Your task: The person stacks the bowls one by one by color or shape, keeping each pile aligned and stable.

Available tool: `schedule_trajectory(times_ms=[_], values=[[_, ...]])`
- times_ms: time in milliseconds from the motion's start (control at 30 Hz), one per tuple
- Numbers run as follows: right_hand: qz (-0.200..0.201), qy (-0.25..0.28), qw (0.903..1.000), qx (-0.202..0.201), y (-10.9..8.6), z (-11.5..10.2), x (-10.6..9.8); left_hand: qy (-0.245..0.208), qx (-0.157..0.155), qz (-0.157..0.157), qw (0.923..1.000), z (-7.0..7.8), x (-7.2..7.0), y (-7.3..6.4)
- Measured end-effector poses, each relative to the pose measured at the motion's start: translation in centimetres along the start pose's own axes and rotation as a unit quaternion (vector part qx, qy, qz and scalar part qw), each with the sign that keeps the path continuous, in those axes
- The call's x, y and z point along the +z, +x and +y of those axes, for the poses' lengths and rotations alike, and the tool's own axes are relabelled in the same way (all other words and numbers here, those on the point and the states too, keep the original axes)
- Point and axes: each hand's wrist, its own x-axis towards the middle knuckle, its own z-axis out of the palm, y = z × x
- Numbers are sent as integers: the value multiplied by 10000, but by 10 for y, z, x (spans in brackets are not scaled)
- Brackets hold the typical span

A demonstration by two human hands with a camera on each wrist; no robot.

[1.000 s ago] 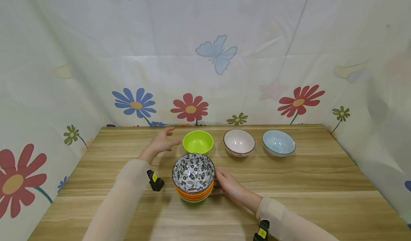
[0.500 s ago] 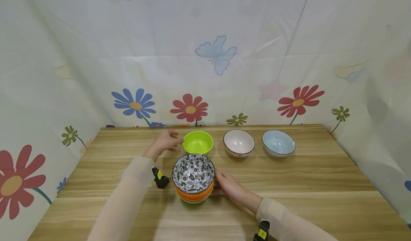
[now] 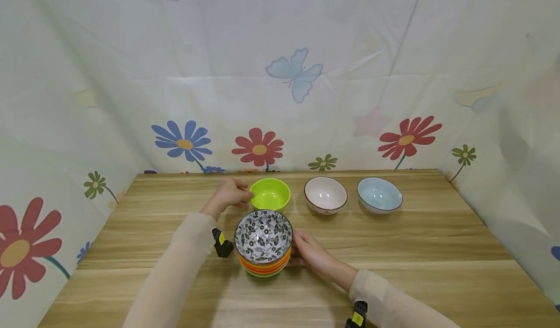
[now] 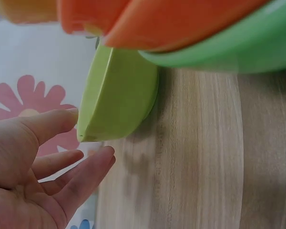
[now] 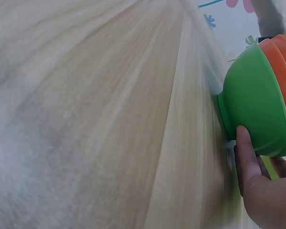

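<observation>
In front of me stands a stack of bowls. A black-and-white floral bowl tops it, over orange and yellow ones, with a green bowl at the bottom. My right hand holds the stack from the right side, its thumb along the green bowl and its other fingers round the far side. Behind the stack sits a lime-green bowl. My left hand is at this bowl's left side. In the left wrist view its thumb is right at the rim, with the other fingers loosely extended below.
To the right of the lime-green bowl, a white bowl and a light blue bowl stand in a row along the back of the wooden table. A flower-printed cloth hangs behind the table's far edge.
My left hand has moved right to the lime-green bowl's rim, and its spread fingers have drawn closer together. My right hand and the stack have stayed in place.
</observation>
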Motion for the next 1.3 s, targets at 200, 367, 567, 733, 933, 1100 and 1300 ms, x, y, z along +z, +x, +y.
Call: schedule_trajectory(times_ms=[200, 367, 567, 733, 933, 1100, 1300], values=[[-24, 5, 10000, -36, 1, 0, -1, 18, 5, -54, 10000, 0, 3, 1], [-79, 1, 9999, -71, 1, 1, -1, 97, -23, -40, 9999, 0, 3, 2], [-70, -26, 10000, -63, 1, 1, -1, 150, -42, -51, 9999, 2, 5, 0], [-53, -41, 10000, -37, 1, 1, -1, 123, -69, -51, 9999, 2, 8, 1], [-105, -60, 9999, -38, 1, 0, -1, 109, -110, -52, 9999, 2, 11, 2], [-103, -55, 9999, -28, 1, 0, -1, 157, -91, -68, 9998, 1, 12, 4], [-68, -37, 10000, -31, 1, 0, 0, -8, -69, -197, 9998, 1, 11, 4]])
